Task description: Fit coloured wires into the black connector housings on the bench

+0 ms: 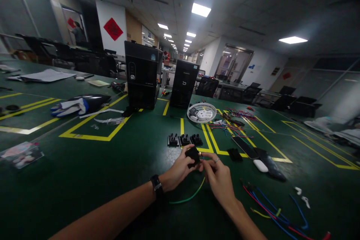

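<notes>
My left hand (179, 168), with a dark watch on its wrist, grips a small black block-shaped part (192, 153). My right hand (221, 178) meets it from the other side, thumb and index finger pinched at the part's edge. A green wire (189, 199) loops up from the table to those fingertips, and a small brass-coloured bit shows there. Whether the wire sits inside the part is hidden by the fingers. Just beyond my hands, three black connector-like pieces (185, 140) stand in a row.
Two black computer towers (142, 78) stand at the back. A white round basket (209, 115) holds small parts. Loose wires (270, 210) lie at the front right, near a phone (244, 147) and a white case (260, 165). Gloves (70, 107) lie left.
</notes>
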{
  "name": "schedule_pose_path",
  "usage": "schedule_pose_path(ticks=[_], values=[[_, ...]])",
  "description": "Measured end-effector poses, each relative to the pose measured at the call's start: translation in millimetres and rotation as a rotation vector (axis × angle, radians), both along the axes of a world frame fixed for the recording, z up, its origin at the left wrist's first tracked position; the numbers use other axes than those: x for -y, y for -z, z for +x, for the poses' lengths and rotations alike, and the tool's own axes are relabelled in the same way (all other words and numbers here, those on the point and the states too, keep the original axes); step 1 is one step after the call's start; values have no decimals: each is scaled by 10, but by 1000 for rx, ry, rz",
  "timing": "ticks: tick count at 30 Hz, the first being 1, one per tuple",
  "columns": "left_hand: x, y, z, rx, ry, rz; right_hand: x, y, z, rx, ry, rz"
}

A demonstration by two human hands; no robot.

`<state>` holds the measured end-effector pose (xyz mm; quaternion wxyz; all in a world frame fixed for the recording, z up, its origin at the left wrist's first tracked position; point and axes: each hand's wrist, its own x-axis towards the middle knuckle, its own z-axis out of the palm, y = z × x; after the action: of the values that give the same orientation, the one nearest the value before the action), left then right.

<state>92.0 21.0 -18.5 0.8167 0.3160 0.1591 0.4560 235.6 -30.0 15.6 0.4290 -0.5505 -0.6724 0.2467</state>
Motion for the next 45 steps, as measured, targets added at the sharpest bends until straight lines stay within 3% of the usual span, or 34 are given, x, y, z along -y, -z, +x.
schedule_pose_path(ticks=[5,9,14,24,29,35,39,45], values=[[-17,-3,-21,-62,-35,19,16,56,29,-206,-120,-113],[10,2,-25,-129,-33,70,67,55,24,-173,-105,-142],[73,15,-19,-145,30,98,134,15,-12,-69,-31,-77],[159,-80,-42,-211,50,124,148,30,-27,-42,-56,-25],[180,-75,-30,-315,-10,196,155,48,-21,83,-6,14],[169,-1,-27,-451,-110,331,159,39,16,203,-31,182],[196,4,-17,-417,-61,429,165,23,51,140,-53,191],[225,-105,-21,-421,-14,391,172,97,18,23,-111,117]])
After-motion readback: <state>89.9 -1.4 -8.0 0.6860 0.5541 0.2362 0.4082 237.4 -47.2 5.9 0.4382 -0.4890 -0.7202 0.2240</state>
